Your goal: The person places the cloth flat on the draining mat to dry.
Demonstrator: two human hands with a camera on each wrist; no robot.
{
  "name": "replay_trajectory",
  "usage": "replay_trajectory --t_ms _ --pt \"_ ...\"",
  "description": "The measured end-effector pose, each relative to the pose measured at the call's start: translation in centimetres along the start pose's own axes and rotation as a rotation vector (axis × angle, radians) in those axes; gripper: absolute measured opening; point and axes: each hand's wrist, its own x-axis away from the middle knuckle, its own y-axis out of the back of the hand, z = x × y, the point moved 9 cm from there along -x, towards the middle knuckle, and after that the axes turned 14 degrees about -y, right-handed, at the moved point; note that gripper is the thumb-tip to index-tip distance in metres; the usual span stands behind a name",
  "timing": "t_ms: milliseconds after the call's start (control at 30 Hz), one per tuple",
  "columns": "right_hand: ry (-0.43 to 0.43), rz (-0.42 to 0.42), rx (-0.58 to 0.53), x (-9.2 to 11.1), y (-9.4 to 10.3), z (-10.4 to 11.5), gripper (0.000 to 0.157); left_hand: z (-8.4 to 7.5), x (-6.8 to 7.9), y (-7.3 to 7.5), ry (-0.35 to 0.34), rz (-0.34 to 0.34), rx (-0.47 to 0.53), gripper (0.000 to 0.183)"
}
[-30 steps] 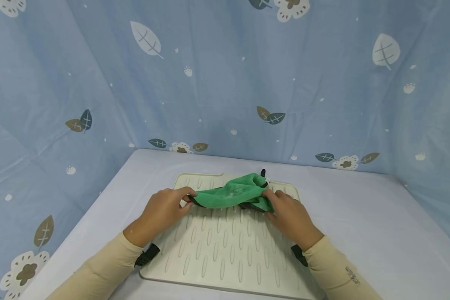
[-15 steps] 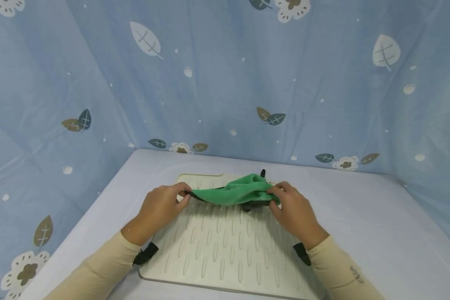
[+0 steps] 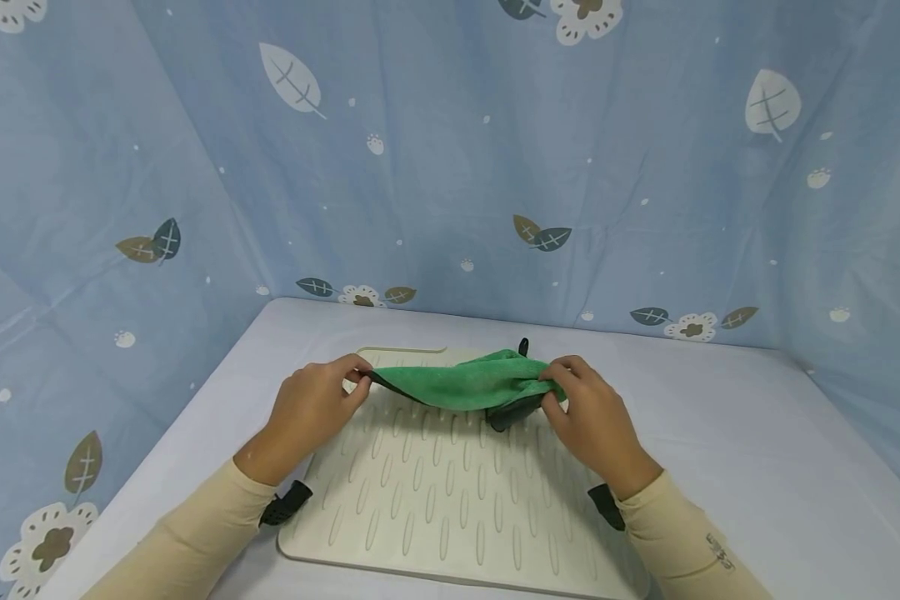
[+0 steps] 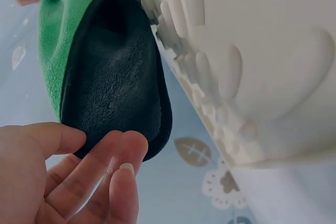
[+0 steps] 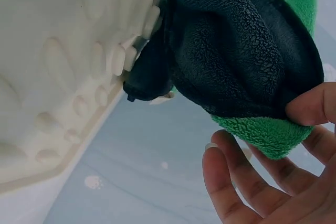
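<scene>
A plush cloth (image 3: 465, 385), green on one face and dark on the other with a dark edging, is stretched between both hands over the far part of a ridged cream mat (image 3: 435, 500). My left hand (image 3: 311, 408) pinches its left end between thumb and fingers; in the left wrist view the dark face (image 4: 115, 72) hangs toward the camera. At the right end, my right hand (image 3: 596, 412) pinches a bunched green corner (image 5: 270, 135). A dark fold sags below the cloth near the right hand, close over the mat.
The mat lies on a white-covered table (image 3: 735, 450), with table surface on both sides of it. A blue curtain (image 3: 450, 167) with leaf and flower prints stands behind and to the sides. Black straps (image 3: 287, 502) sit at both wrists.
My left hand has moved left and slightly up, my right hand to the right and slightly up. The cloth between them is drawn out wider, and a dark fold now droops at the right.
</scene>
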Motion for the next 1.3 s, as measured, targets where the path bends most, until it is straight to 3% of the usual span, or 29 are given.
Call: replay_trajectory --t_ms 200,400,667,800,1000,1300 --pt "-0.034 0.053 0.023 -0.1 -0.6 -0.5 0.017 0.4 0.0 0.0 0.022 0.004 0.016 0.011" --pt "-0.053 0.181 0.057 0.2 -2.1 -0.6 0.018 0.4 0.2 -0.7 0.027 0.03 0.021 0.011" --pt "-0.034 0.322 0.105 0.9 -3.8 -0.4 0.029 0.4 0.5 -1.8 0.052 0.134 0.045 0.016" --pt "-0.012 0.319 0.118 1.1 -4.0 -0.2 0.028 0.4 0.6 -2.3 0.051 0.193 0.044 0.02" --pt "-0.028 0.281 0.125 0.9 -3.5 -0.4 0.019 0.5 0.8 -2.6 0.042 0.214 0.033 0.015" --pt "-0.04 0.256 0.123 0.6 -2.9 -1.0 0.019 0.2 1.0 -3.1 0.032 0.287 0.019 0.008"
